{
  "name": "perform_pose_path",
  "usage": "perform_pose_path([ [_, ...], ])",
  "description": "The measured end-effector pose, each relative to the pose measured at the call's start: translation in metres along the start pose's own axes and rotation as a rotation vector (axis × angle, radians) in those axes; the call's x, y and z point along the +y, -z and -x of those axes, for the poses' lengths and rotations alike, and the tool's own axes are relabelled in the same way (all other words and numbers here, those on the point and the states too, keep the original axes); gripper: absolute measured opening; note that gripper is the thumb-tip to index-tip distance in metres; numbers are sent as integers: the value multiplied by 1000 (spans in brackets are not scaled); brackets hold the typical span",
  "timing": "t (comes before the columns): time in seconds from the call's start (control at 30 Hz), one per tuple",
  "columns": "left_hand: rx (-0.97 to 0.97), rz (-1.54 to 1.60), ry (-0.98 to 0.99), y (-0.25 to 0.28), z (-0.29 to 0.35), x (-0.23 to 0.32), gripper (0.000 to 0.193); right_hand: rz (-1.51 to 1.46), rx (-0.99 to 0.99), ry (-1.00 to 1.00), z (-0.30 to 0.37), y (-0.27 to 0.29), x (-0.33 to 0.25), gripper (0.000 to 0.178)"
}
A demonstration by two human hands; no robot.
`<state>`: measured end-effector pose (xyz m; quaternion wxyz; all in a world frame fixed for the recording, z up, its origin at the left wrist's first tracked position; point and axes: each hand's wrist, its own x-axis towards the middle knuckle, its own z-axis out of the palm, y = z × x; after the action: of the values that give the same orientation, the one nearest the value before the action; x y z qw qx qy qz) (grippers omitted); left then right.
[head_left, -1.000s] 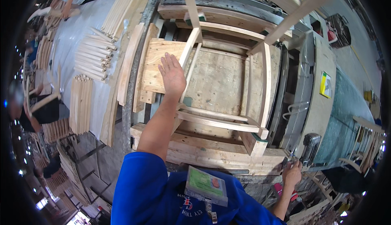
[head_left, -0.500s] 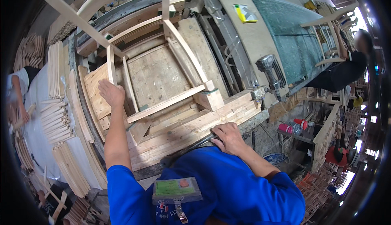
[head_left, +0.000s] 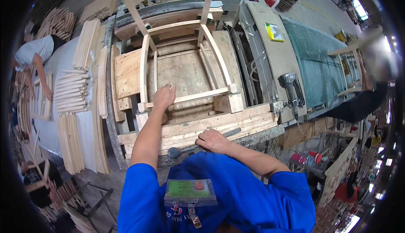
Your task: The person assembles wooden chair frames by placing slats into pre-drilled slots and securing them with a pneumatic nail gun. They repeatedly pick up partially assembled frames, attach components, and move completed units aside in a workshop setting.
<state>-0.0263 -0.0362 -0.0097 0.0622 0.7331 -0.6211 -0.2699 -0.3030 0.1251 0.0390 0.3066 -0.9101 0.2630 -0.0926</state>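
A pale wooden chair frame [head_left: 218, 66] lies in a wooden clamping jig, its back posts rising at the far side. My left hand [head_left: 164, 96] is over the frame's front rail [head_left: 198, 96], near its left corner. Its fingers are bunched together past the rail, and whatever they may hold is hidden. Close to my body, my right hand [head_left: 213, 141] is closed around the dark handle of a mallet [head_left: 174, 153]. The mallet's grey round head points left, and its handle end sticks out to the right of my hand, along the front beam [head_left: 249, 121].
Stacked wooden slats [head_left: 71, 142] and spindles [head_left: 72, 90] lie on a table to the left, where a co-worker [head_left: 38, 55] bends over. A nail gun [head_left: 291, 90] rests on the right board. Another person [head_left: 358, 102] stands by a second chair [head_left: 349, 70] on the green table [head_left: 312, 43].
My left hand has moved from the frame's left side rail to its front rail, its fingers now bunched. My right hand grips the mallet farther from the handle's end. The view has shifted.
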Motion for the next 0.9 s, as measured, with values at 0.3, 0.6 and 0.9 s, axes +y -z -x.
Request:
perform_pose_path([
  [0.3,41,24,-12,8,16,4,45,-531,405,-824,59,68,-34,36],
  [0.6,42,5,19,13,14,-4,45,-396,1335,314,34,354,-101,52],
  [0.9,65,73,-11,15,-2,-8,43,-795,927,-1039,29,151,30,45],
])
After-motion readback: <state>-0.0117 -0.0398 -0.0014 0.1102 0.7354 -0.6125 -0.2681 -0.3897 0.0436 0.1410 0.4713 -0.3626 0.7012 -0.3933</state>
